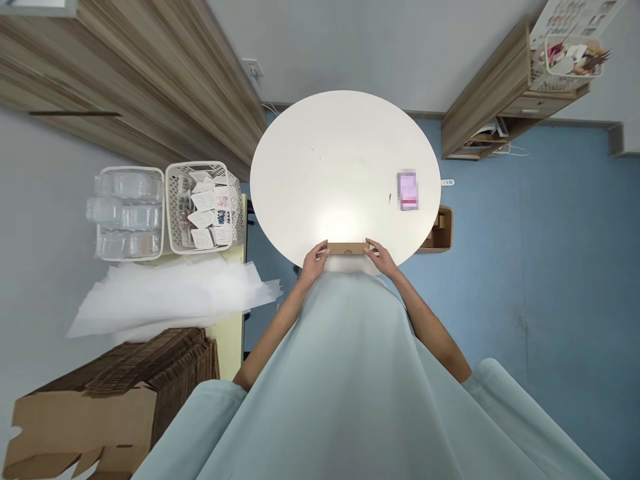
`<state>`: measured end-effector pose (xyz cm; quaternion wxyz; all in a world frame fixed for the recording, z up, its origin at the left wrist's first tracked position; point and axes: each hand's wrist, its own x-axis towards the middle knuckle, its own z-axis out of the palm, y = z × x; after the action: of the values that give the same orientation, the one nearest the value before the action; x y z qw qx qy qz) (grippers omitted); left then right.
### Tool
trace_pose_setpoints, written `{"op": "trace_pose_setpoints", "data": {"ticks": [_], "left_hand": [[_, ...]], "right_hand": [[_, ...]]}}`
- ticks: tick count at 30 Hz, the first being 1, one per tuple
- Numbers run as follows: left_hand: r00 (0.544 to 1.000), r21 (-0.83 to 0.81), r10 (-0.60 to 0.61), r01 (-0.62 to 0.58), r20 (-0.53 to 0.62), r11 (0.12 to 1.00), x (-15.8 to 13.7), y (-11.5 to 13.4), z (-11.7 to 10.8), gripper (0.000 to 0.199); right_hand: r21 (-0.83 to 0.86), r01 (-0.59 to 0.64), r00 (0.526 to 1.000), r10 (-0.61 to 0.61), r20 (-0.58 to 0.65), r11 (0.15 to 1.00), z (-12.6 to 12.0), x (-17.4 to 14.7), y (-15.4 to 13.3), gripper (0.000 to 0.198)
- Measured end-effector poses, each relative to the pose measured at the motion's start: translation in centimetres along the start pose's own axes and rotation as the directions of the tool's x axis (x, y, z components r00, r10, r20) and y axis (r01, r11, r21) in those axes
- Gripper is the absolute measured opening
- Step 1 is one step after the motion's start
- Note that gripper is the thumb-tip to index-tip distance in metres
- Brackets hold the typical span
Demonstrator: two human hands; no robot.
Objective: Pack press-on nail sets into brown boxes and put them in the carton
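Note:
Between my two hands is a small brown cardboard box [347, 249], held at the near edge of the round white table [345, 133]. My left hand [316, 259] grips its left end, fingers on the far side and thumb on the near side. The right end is pinched the same way by my right hand [380, 257]. A half-round notch shows at the middle of the box's near edge. Its contents, if any, are hidden. Off to the right on the tabletop lies a pink and purple pack [408, 191], blurred in the picture.
At left, a side table [231, 333] bears a basket of clear plastic containers [164, 220], a basket of carded items [173, 233], white sheets [180, 293] and stacked flat cardboard boxes [100, 427]. An open carton [447, 233] stands by the table's right edge. Wooden cabinets [490, 100] flank the room.

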<state>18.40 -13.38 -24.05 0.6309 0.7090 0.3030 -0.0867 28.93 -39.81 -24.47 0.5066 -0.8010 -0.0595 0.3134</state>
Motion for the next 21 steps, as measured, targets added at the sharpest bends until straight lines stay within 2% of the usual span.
{"op": "trace_pose_setpoints", "data": {"ticks": [7, 12, 21], "left_hand": [[0.999, -0.001, 0.024, -0.024, -0.026, 1.0, 0.6, -0.5, 0.1, 0.041], [0.993, 0.023, 0.05, -0.047, -0.108, 0.999, 0.9, -0.3, 0.9, 0.031], [0.985, 0.038, 0.02, -0.014, -0.173, 0.999, 0.7, -0.3, 1.5, 0.035]], "right_hand": [[0.011, 0.003, 0.999, -0.002, -0.038, 1.0, 1.1, 0.0, 1.2, 0.065], [0.0, 0.007, 0.997, -0.007, -0.072, 1.0, 1.2, 0.3, 1.2, 0.067], [-0.016, 0.015, 0.997, -0.016, -0.073, 1.0, 1.4, 0.1, 0.8, 0.071]]}}
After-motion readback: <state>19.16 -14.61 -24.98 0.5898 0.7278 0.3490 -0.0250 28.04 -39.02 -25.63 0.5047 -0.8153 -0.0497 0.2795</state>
